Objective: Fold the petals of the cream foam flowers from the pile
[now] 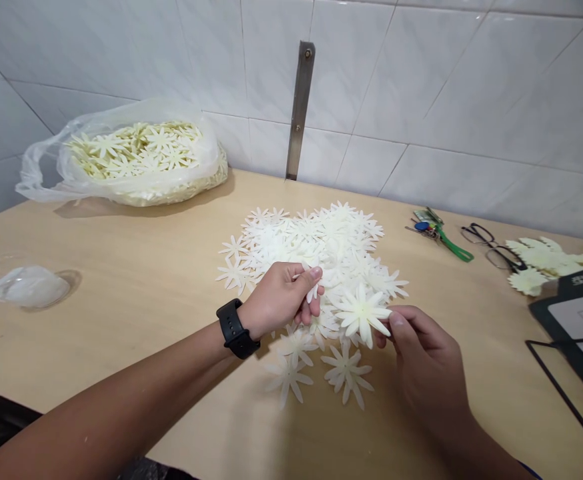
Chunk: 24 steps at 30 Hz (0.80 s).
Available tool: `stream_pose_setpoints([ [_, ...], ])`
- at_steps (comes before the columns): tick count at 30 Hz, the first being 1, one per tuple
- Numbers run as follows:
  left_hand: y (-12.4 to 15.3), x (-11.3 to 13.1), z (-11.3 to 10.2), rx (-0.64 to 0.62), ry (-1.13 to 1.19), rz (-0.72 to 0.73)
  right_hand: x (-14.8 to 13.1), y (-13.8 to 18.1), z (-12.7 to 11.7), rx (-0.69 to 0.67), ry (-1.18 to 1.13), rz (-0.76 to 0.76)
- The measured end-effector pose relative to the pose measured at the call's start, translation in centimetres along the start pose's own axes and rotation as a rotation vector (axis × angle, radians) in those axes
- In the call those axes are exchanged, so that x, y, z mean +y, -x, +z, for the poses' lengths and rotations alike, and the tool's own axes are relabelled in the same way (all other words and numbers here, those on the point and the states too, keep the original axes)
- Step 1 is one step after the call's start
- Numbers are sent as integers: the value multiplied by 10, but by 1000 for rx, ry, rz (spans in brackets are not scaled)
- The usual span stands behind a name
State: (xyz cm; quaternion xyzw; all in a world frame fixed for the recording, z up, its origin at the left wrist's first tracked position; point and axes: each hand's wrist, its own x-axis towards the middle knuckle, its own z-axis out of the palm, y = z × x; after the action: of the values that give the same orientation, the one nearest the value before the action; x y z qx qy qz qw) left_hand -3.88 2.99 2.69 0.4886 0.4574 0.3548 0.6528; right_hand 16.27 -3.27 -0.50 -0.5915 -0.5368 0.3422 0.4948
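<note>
Between the thumb and fingers of my right hand [424, 360] is a cream flower cutout [363, 312] with long narrow petals, pinched by one petal tip. My left hand [291, 290], with a black watch on the wrist, is closed on a white petal piece [312, 291]; most of that piece is hidden by the fingers. Both hands are over a loose pile of white flower cutouts [316, 233] spread on the table. Nearest the front lie a few separate flower cutouts [347, 375], apart from the thick of the pile.
A clear plastic bag [171, 180] full of flower cutouts stands at the back left. A transparent container [29, 287] with something white is at left. Keys on a green strap [436, 233], eyeglasses [491, 247], more yellowish flowers [541, 260] and a dark clipboard [561, 300] lie at right.
</note>
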Motion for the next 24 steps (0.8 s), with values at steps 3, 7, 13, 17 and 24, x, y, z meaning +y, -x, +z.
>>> stream_pose_setpoints([
  [3,-1,0,2,-29,48,3,0,0,0,-5,1,-3],
  [7,-4,-4,1,-40,208,-41,-1,0,-1,-2,11,-4],
  [13,-8,-8,-3,-21,334,-90,-2,0,-1,-7,19,4],
  [17,-7,-4,-3,-48,267,-99,-1,0,-2,-14,28,-3],
  [24,-4,-5,-5,-30,-11,-12,-1,1,-1,-25,30,6],
])
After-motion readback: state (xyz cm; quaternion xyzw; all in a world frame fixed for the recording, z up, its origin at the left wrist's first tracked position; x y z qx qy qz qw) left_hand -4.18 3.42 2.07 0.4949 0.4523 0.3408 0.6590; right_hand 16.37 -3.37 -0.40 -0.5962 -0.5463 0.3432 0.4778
